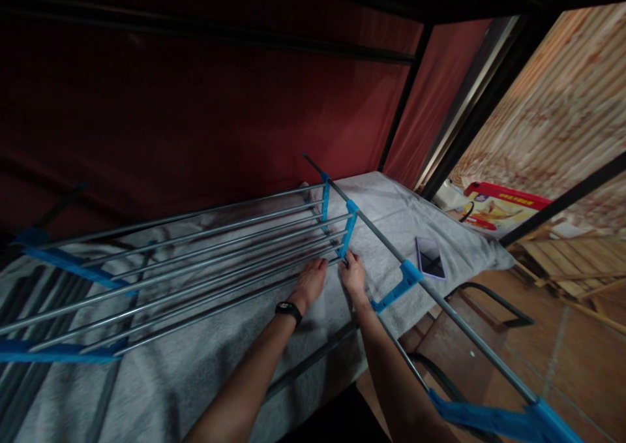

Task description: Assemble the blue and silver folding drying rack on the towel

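Note:
A rack of grey metal rods with blue plastic brackets, like a clothes drying rack [220,265], lies across the cloth. My left hand [310,281] is closed around the front rod close to its right end. At that end my right hand [353,274] pinches the lower tip of a blue bracket [347,233], where the rod meets it. The fingertips of both hands are partly hidden. A long grey pole [379,234] runs through the brackets on the right, past another blue bracket [402,285].
Grey cloth [386,195] covers the surface beneath. A phone [430,258] rests on it at the right. Beyond stand a chair [460,338], a red and yellow box [506,207] and wooden slats [577,260]. More rods and blue brackets [63,351] lie at the left.

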Available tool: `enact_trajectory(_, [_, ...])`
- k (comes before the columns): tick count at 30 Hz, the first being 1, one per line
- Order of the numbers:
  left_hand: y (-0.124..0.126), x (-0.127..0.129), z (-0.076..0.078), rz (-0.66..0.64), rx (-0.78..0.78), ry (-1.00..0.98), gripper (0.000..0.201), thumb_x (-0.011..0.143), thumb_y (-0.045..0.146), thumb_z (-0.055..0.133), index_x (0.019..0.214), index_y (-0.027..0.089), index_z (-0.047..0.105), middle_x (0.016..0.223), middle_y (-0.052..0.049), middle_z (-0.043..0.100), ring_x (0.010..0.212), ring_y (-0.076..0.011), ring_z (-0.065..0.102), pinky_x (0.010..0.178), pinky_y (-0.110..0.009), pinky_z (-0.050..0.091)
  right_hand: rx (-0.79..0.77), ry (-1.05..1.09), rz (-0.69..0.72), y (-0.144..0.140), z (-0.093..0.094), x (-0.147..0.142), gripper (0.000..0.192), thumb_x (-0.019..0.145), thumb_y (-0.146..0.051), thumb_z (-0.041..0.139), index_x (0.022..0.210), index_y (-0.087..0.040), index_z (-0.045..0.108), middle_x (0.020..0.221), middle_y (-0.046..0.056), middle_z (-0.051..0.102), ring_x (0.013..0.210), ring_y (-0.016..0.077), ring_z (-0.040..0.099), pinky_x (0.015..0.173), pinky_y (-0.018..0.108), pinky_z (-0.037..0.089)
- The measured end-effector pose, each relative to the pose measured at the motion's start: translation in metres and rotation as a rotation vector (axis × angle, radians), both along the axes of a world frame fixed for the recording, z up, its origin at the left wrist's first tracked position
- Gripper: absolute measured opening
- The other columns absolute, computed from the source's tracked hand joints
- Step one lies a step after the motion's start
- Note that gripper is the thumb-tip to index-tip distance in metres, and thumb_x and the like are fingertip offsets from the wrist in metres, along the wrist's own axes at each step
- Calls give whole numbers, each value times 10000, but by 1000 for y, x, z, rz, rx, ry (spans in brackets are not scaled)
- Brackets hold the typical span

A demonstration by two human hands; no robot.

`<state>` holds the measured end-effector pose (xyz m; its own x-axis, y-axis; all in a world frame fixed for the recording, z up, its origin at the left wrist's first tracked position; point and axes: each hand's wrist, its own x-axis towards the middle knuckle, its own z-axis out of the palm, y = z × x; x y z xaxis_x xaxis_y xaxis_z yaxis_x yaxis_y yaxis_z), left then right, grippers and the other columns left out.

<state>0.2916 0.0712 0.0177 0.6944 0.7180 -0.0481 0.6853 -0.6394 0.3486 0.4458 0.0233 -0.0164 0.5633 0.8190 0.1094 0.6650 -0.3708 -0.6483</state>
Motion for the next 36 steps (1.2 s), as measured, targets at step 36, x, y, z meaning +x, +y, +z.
enact_trajectory(36, [23, 60, -2, 111, -97, 36, 339, 1061, 187, 429, 1368, 146, 566, 1259, -186, 752, 1203, -291, 716, 1014, -397, 542, -81, -37, -21, 5, -2, 0, 461, 1009, -195, 498, 1440, -255, 649, 1294, 107, 666, 1092, 231, 674, 975, 336, 513])
